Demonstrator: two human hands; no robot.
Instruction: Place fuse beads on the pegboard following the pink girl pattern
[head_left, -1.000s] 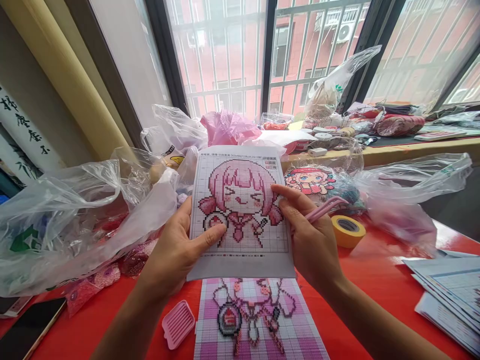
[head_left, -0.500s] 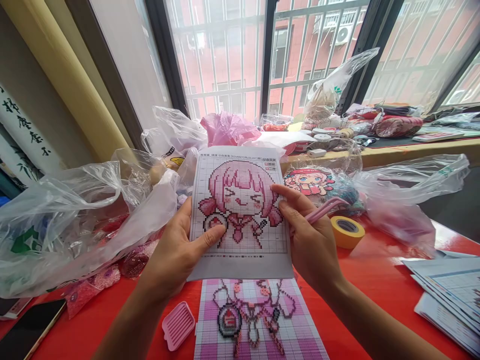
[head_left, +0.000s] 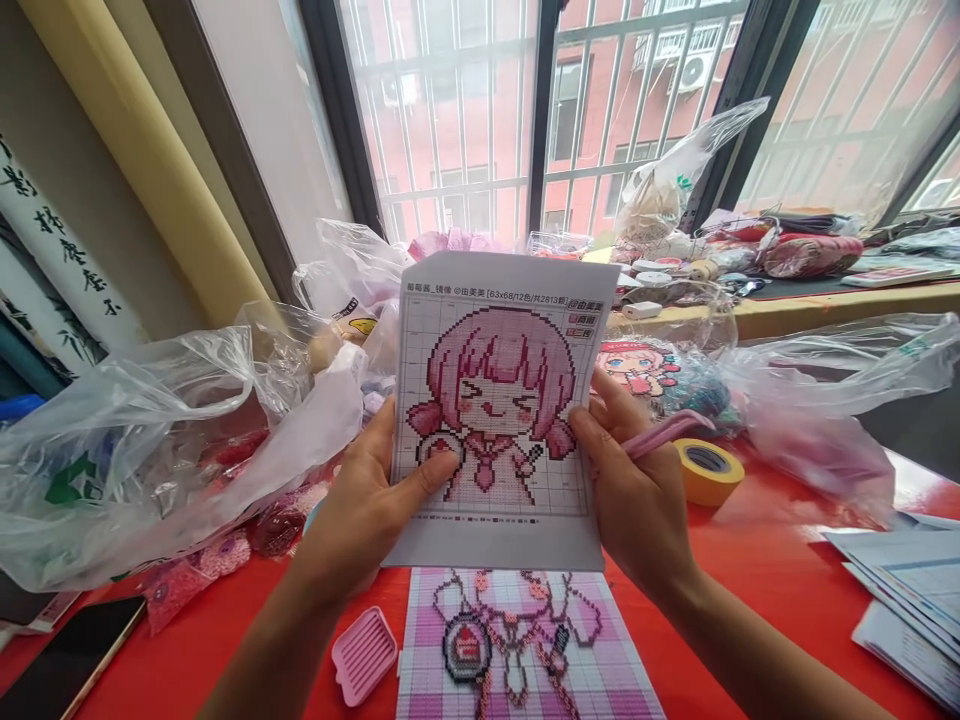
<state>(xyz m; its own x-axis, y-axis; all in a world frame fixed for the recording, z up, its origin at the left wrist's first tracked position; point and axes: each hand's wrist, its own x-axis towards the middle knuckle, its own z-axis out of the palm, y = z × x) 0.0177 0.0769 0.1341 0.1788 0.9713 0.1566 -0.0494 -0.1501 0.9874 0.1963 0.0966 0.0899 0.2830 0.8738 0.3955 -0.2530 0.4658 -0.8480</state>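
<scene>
Raised above the table, a printed bead pattern sheet (head_left: 487,540) shows a gridded pink-haired cartoon figure. My left hand (head_left: 382,480) grips its left edge, thumb across the front and fingers behind. On the right edge, my right hand (head_left: 637,470) pinches the paper and also keeps pink tweezers (head_left: 667,432) tucked in it, tips pointing right. Below the sheet lies a pink-and-white pegboard (head_left: 626,665) carrying a partly visible bead outline; its upper part is hidden by the paper. A pink ridged bead tray (head_left: 365,655) lies beside the board's left edge.
Yellow tape (head_left: 709,472) lies right of my right hand. Plastic bags (head_left: 172,430) crowd the left, another bag (head_left: 825,420) the right. A phone (head_left: 75,650) lies front left, stacked papers (head_left: 900,590) at right. Behind, a cluttered sill (head_left: 787,315) runs under barred windows.
The pattern sheet has come up and nearer, and its top edge now tilts more. Both hands keep hold of it. The whole view has shifted slightly.
</scene>
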